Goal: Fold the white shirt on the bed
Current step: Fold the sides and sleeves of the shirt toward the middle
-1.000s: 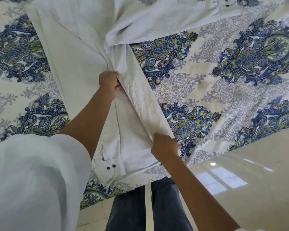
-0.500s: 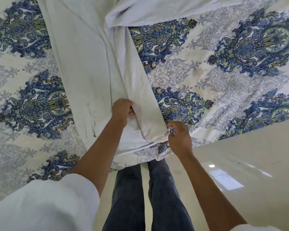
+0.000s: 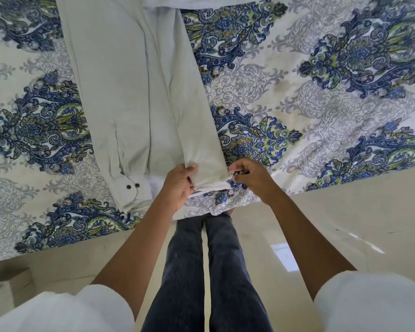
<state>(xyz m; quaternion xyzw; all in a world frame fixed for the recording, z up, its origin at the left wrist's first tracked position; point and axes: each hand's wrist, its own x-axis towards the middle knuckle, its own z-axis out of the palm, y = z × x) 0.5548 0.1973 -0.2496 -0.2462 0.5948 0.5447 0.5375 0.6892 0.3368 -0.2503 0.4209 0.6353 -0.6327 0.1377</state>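
Observation:
The white shirt lies lengthwise on the bed, its right side folded over into a long panel that ends at the near edge. A sleeve with a two-button cuff lies along its left side. My left hand grips the lower left corner of the folded panel at the hem. My right hand pinches the lower right corner of the hem, fingers curled. The shirt's upper part runs out of view at the top.
The bed wears a cream sheet with blue and green paisley medallions, and its near edge runs diagonally across the view. Below it is a glossy beige floor. My legs in dark jeans stand against the bed edge.
Both hands slid down the folded panel toward me, from its middle to the hem. The view has tilted down, showing more floor and my legs.

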